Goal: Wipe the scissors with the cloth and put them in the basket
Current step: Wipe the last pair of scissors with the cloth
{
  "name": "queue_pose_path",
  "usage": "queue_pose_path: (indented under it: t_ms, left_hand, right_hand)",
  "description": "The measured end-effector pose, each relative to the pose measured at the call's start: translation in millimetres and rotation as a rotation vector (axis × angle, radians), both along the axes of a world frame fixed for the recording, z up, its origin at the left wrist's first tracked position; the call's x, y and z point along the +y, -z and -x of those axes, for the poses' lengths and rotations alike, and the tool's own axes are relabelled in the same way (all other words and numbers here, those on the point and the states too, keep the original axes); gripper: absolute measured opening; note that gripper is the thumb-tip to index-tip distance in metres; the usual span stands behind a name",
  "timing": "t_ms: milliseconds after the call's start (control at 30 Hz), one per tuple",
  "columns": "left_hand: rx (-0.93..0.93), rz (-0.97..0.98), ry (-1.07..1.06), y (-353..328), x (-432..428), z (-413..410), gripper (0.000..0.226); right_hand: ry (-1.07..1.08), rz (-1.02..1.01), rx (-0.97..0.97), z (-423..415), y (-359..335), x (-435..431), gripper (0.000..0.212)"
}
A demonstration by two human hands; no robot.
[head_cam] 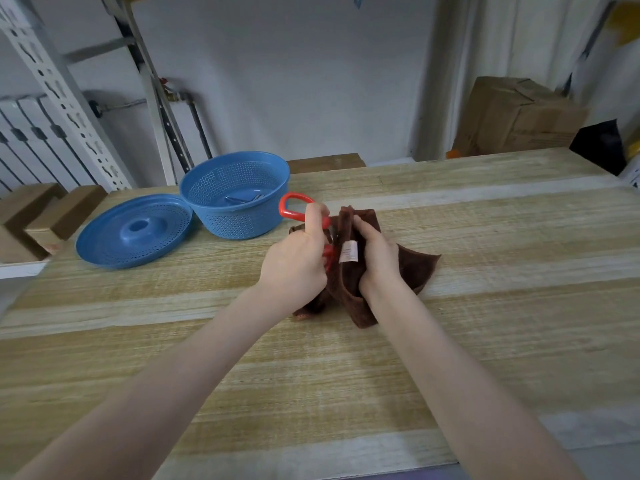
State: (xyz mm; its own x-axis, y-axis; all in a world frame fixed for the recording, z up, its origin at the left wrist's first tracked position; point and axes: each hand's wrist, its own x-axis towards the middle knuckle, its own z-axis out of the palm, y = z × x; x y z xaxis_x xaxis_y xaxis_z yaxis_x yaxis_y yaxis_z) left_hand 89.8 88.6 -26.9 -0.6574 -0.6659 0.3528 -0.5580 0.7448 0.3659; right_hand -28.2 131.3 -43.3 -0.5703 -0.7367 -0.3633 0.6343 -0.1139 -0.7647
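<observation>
Pale wooden table (450, 341) fills the view, with a blue basket (234, 195) and its lid (133, 233) off at the far left. At centre the left hand (294, 263) grips the red-handled scissors (294, 206) while the right hand (375, 252) bunches the brown cloth (412, 268) around the blades. Wiping looks underway; the scissors are not yet in the basket just beside them.

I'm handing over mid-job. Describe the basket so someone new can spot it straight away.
On the wooden table, look toward the far left corner, where two blue plastic pieces sit side by side. The basket is the right-hand one: a deep, open-topped round bowl with perforated walls, whereas the lid on its left is a shallow disc.
</observation>
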Motion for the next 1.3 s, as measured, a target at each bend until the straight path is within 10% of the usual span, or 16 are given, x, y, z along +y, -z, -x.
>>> queue_pose_path:
  t_ms: [1300]
  left_hand:
    - [-0.039, -0.015, -0.025, -7, 5, -3, 0.056]
  right_hand:
    - [0.018, -0.044, 0.129, 0, -3, -8, 0.022]
